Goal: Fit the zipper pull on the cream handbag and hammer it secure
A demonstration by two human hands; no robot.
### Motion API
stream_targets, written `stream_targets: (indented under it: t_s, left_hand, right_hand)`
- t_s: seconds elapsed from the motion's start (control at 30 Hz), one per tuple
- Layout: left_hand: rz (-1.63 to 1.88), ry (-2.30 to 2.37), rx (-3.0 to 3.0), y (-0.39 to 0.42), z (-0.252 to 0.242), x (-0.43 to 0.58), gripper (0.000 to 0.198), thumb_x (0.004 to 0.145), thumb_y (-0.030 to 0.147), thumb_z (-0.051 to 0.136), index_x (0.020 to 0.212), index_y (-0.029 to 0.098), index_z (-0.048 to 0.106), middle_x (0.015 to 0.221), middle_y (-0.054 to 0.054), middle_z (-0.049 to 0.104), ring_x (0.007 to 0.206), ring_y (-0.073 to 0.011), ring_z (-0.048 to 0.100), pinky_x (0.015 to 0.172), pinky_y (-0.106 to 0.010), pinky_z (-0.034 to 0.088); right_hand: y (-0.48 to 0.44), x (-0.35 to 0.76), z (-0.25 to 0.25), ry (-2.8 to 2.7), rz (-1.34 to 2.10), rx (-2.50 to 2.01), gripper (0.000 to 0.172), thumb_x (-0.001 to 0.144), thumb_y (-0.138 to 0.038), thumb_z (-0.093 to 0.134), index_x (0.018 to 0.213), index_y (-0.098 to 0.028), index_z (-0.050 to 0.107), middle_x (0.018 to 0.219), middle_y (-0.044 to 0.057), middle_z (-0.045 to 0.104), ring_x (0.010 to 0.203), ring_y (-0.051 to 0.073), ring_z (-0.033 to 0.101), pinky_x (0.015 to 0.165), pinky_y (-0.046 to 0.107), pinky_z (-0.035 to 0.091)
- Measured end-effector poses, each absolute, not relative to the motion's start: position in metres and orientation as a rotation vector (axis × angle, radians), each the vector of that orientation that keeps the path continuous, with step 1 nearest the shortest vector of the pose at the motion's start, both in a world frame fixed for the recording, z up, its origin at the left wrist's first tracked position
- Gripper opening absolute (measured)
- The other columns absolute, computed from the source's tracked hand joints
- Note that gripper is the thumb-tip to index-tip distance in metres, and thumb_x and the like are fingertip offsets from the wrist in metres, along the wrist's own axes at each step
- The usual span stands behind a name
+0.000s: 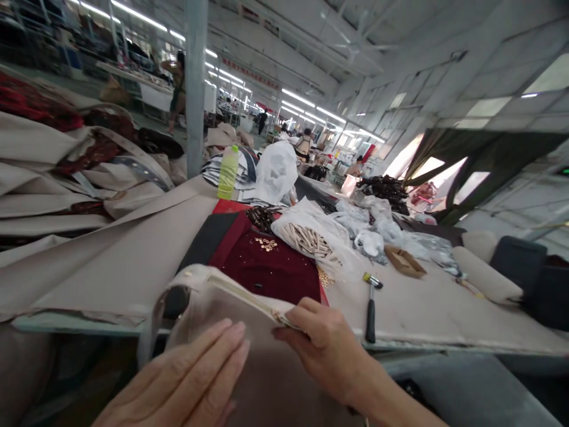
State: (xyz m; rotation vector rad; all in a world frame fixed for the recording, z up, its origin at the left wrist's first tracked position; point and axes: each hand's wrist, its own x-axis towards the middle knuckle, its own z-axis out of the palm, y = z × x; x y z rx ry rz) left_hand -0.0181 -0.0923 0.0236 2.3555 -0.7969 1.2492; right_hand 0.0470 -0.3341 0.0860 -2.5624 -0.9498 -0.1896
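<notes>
A beige handbag (267,367) with a zip (240,292) along its upper edge is in front of me at the table's near edge. My right hand (322,338) pinches the bag's edge at the right end of the zip. Whether its fingers hold the slider itself I cannot tell. My left hand (195,373) has its fingers stretched out together, flat, over the left part of the bag; I cannot tell how firmly it touches. A strap (153,320) loops at the bag's left side. Behind the bag lies dark red cloth (262,267) with small gold-coloured metal pieces (267,244).
A hammer (370,308) lies to the right, near the table edge. Farther back are a clear bag of beige strips (306,237), a small cardboard box (404,262) and a green-yellow bottle (228,173). Beige material (57,196) is heaped at left, beside a post (195,89).
</notes>
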Motion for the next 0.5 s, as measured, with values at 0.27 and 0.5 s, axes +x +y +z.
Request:
stream_targets:
  t_s: [0.27,0.5]
  left_hand:
    - [0.859,-0.735,2.751,-0.106,0.027,0.074,0.049,0.098,0.035,0.053,0.146,0.023,0.052,0.150,-0.010,0.054,0.120,-0.0280,0.059,0.101,-0.043,0.046]
    - [0.121,-0.684,2.888,-0.123,0.016,0.101,0.054,0.094,0.038,0.059,0.147,0.031,0.052,0.156,-0.009,0.047,0.120,-0.0361,0.054,0.095,-0.058,0.053]
  right_hand:
    - [-0.292,0.108,0.069,-0.739,-0.245,-3.137,0.020,0.103,-0.017,0.050,0.105,-0.017,0.069,0.095,0.010,0.066,0.075,0.023,0.068,0.058,0.030,0.040]
    - [-0.312,0.107,0.012,-0.650,-0.013,-2.986,0.019,0.102,-0.018,0.048,0.106,-0.016,0.067,0.097,0.009,0.066,0.083,0.024,0.069,0.071,0.033,0.054]
